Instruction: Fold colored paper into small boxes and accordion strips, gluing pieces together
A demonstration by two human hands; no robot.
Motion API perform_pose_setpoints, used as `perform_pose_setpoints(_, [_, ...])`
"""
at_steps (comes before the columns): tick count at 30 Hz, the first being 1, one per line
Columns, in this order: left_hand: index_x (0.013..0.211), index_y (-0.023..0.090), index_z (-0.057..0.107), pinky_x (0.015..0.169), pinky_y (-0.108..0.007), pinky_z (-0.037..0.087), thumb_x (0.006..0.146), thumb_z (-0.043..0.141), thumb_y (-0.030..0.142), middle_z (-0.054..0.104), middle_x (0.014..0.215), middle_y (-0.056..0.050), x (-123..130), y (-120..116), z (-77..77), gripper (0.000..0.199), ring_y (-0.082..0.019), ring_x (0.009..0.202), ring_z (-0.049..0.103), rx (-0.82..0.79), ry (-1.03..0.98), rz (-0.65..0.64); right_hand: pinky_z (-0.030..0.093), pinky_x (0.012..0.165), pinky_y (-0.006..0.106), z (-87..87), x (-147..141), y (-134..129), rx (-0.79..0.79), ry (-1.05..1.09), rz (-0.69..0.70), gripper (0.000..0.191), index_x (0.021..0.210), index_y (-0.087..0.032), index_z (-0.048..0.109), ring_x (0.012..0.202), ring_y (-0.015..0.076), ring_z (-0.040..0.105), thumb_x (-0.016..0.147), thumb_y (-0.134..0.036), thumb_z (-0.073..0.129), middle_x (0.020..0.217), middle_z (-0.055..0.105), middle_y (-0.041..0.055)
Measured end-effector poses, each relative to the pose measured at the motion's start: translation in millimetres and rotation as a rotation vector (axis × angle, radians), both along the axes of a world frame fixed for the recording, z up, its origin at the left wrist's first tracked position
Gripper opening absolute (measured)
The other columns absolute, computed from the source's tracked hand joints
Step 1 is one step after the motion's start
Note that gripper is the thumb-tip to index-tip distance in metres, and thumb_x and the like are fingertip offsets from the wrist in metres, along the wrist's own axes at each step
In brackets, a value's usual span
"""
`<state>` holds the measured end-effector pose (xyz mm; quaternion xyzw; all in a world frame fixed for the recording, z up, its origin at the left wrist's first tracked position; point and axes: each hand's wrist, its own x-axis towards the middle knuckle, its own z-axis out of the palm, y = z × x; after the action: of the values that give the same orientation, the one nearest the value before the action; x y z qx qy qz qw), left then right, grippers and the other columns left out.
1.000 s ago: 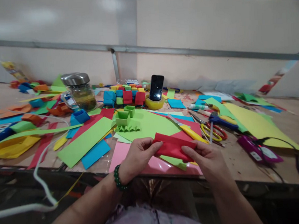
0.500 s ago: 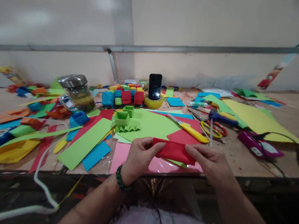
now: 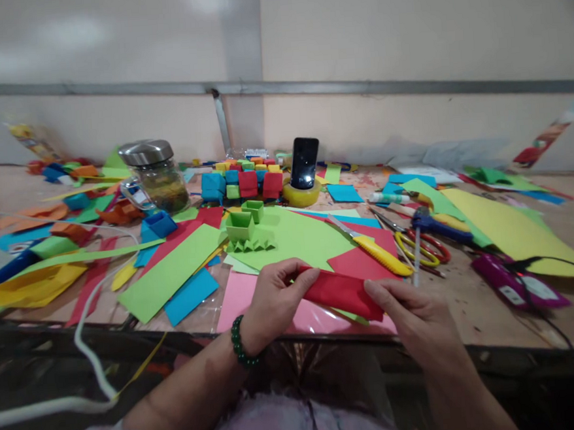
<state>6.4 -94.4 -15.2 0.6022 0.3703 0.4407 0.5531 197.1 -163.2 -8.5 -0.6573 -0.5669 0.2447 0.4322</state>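
A folded strip of red paper [image 3: 344, 293] is held level between both hands, just over the table's front edge. My left hand [image 3: 280, 297] pinches its left end, thumb on top, with a green bead bracelet [image 3: 241, 341] on the wrist. At the other end my right hand [image 3: 414, 311] grips the paper between thumb and fingers. Beneath it lie pink paper [image 3: 238, 297] and a large green sheet [image 3: 303, 240]. Two small green paper boxes [image 3: 240, 225] and a zigzag-folded green strip [image 3: 250, 245] rest on that sheet. Fingertips under the red paper are hidden.
A yellow box cutter [image 3: 381, 254], scissors [image 3: 422, 248] and a glue gun [image 3: 438, 224] lie to the right. Behind stand a phone [image 3: 305, 163] on a tape roll [image 3: 301, 193], coloured paper cubes [image 3: 248, 185] and a lidded glass mug [image 3: 160, 184]. A white cable [image 3: 87, 340] hangs at left.
The whole view has shifted slightly, so everything appears a little further right. Both hands keep their hold on the red paper, with hardly any change in its pose.
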Motion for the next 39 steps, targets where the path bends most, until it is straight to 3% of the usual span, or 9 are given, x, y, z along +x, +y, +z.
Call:
perform_pose_setpoints(5, [0.063, 0.014, 0.055, 0.053, -0.021, 0.032, 0.083, 0.056, 0.039, 0.046, 0.057, 0.003, -0.7, 0.0, -0.3, 0.032, -0.009, 0.057, 0.040, -0.002, -0.010, -0.003, 0.040, 0.048, 0.024, 0.0, -0.8, 2.0, -0.002, -0.037, -0.002, 0.039, 0.064, -0.018, 0.068, 0.055, 0.0155, 0.050, 0.084, -0.049, 0.056, 0.058, 0.058, 0.0027])
perform_pose_setpoints(8, [0.060, 0.015, 0.053, 0.053, -0.022, 0.033, 0.087, 0.051, 0.036, 0.045, 0.056, 0.003, -3.2, 2.7, -0.5, 0.035, -0.010, 0.056, 0.042, 0.055, 0.087, -0.005, 0.037, 0.047, 0.025, 2.5, -1.7, 5.0, -0.020, -0.084, 0.014, 0.040, 0.065, -0.018, 0.068, 0.054, 0.0147, 0.048, 0.085, -0.049, 0.054, 0.057, 0.056, 0.0021])
perform_pose_setpoints(11, [0.086, 0.015, 0.065, 0.070, -0.026, 0.044, 0.091, 0.044, 0.029, 0.062, 0.079, -0.003, -6.1, 3.3, -3.0, 0.026, -0.016, 0.076, 0.056, 0.301, 0.307, 0.111, 0.033, 0.046, 0.024, 1.3, -0.7, 11.3, -0.053, -0.153, 0.039, 0.043, 0.063, -0.017, 0.064, 0.052, 0.0130, 0.044, 0.087, -0.051, 0.051, 0.054, 0.050, 0.0002])
perform_pose_setpoints(14, [0.120, 0.017, 0.059, 0.095, -0.038, 0.041, 0.092, 0.043, 0.024, 0.062, 0.111, -0.011, -6.8, -3.2, -8.8, 0.033, -0.022, 0.105, 0.054, 0.657, 0.528, 0.239, 0.029, 0.046, 0.024, -7.4, 2.4, 19.1, -0.094, -0.249, 0.077, 0.048, 0.056, -0.018, 0.053, 0.051, 0.0116, 0.041, 0.089, -0.052, 0.046, 0.051, 0.043, -0.0014])
perform_pose_setpoints(17, [0.123, 0.018, 0.057, 0.095, -0.042, 0.040, 0.093, 0.043, 0.028, 0.063, 0.113, -0.012, -4.3, -14.7, -15.2, 0.035, -0.024, 0.105, 0.054, 0.854, 0.693, 0.057, 0.027, 0.048, 0.025, -18.9, 5.0, 24.5, -0.132, -0.353, 0.122, 0.049, 0.056, -0.019, 0.049, 0.051, 0.0117, 0.042, 0.091, -0.052, 0.042, 0.051, 0.045, -0.0014])
perform_pose_setpoints(19, [0.124, 0.019, 0.056, 0.089, -0.042, 0.042, 0.094, 0.042, 0.035, 0.064, 0.112, -0.012, -2.1, -21.4, -18.1, 0.038, -0.024, 0.101, 0.055, 0.847, 0.809, -0.092, 0.027, 0.049, 0.025, -24.4, 5.4, 25.8, -0.155, -0.419, 0.133, 0.049, 0.056, -0.019, 0.049, 0.050, 0.0120, 0.044, 0.092, -0.052, 0.039, 0.051, 0.048, -0.0010])
perform_pose_setpoints(21, [0.126, 0.020, 0.055, 0.085, -0.044, 0.042, 0.094, 0.040, 0.043, 0.064, 0.114, -0.011, -0.8, -25.7, -20.0, 0.042, -0.026, 0.100, 0.056, 0.804, 0.918, -0.160, 0.026, 0.050, 0.026, -26.9, 4.5, 25.9, -0.171, -0.482, 0.120, 0.049, 0.056, -0.019, 0.049, 0.049, 0.0122, 0.045, 0.092, -0.052, 0.038, 0.051, 0.050, -0.0005])
perform_pose_setpoints(29, [0.131, 0.017, 0.051, 0.096, -0.046, 0.033, 0.092, 0.039, 0.051, 0.059, 0.128, -0.012, -4.5, -32.1, -29.2, 0.052, -0.028, 0.113, 0.051, 0.833, 1.026, -0.181, 0.021, 0.050, 0.028, -28.8, -2.5, 22.9, -0.229, -0.772, -0.002, 0.045, 0.062, -0.021, 0.056, 0.048, 0.0148, 0.052, 0.091, -0.051, 0.039, 0.054, 0.060, 0.0030])
perform_pose_setpoints(39, [0.135, 0.017, 0.048, 0.092, -0.047, 0.038, 0.087, 0.040, 0.061, 0.050, 0.138, -0.016, -5.5, -28.2, -31.2, 0.065, -0.032, 0.112, 0.051, 0.820, 1.077, -0.241, 0.021, 0.048, 0.027, -40.8, -3.6, 18.8, -0.118, -0.857, -0.056, 0.038, 0.069, -0.021, 0.057, 0.044, 0.0146, 0.053, 0.091, -0.047, 0.043, 0.053, 0.061, 0.0025])
